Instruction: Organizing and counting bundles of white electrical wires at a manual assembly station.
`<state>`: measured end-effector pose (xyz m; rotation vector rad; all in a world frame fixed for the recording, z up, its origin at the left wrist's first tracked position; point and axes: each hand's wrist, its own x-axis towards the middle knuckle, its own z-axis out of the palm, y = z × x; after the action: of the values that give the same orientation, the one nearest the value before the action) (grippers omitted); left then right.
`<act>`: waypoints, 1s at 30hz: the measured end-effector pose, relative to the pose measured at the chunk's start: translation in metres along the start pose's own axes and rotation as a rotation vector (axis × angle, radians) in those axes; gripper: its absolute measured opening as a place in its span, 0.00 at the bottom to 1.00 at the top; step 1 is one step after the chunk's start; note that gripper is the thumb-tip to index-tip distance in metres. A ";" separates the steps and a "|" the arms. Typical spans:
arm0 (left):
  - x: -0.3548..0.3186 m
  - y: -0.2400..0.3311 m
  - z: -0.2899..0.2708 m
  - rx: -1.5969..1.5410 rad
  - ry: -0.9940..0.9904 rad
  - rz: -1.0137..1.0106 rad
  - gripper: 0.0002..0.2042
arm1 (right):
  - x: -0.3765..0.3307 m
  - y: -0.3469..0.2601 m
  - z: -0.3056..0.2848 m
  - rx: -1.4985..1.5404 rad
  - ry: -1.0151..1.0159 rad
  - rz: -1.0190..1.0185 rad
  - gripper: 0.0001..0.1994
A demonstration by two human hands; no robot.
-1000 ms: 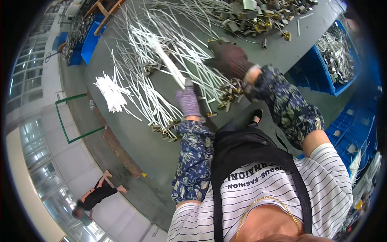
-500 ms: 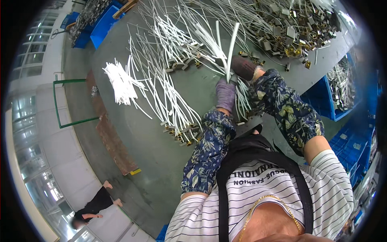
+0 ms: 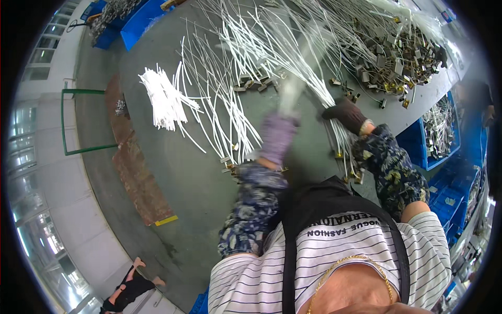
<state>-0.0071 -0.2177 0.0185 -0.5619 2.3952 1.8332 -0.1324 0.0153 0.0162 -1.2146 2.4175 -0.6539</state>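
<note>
My left hand (image 3: 280, 133), in a purple-grey glove, is smeared by motion. White tubes (image 3: 292, 94), also blurred, stick up out of its fist. To the right, my right hand (image 3: 345, 115), in a dark brown glove, closes round a bundle of white-sleeved wires (image 3: 314, 78). The lower ends of that bundle carry small metal terminals (image 3: 357, 177) near my apron. Left of my left hand lies a spread of white-sleeved wires (image 3: 230, 118), with metal ends by my sleeve. Farther left rests a pile of loose white tubes (image 3: 163, 102).
A large heap of wires with metal clips (image 3: 392, 65) covers the far right of the grey table (image 3: 193, 180). Blue bins (image 3: 418, 141) stand beyond its right edge, another blue bin (image 3: 137, 29) at the far left. A person (image 3: 128, 290) is at the lower left.
My left hand has moved left and slightly toward me with the white tubes, away from my right hand. My right hand has shifted right and nearer, now round the wire bundle.
</note>
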 end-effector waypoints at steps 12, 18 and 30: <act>0.068 0.024 -0.211 1.099 0.648 -0.183 0.39 | -0.088 -0.054 -0.087 0.975 0.001 0.391 0.05; 0.025 0.142 -0.063 -0.202 -0.020 0.437 0.53 | -0.030 -0.120 -0.129 1.027 0.256 0.522 0.10; -0.034 0.254 0.008 -0.464 0.056 0.582 0.59 | 0.056 -0.084 -0.101 0.682 0.018 -0.119 0.18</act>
<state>-0.0608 -0.1459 0.2584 0.0959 2.3268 2.6678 -0.1596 -0.0501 0.1400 -1.0455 1.8756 -1.3798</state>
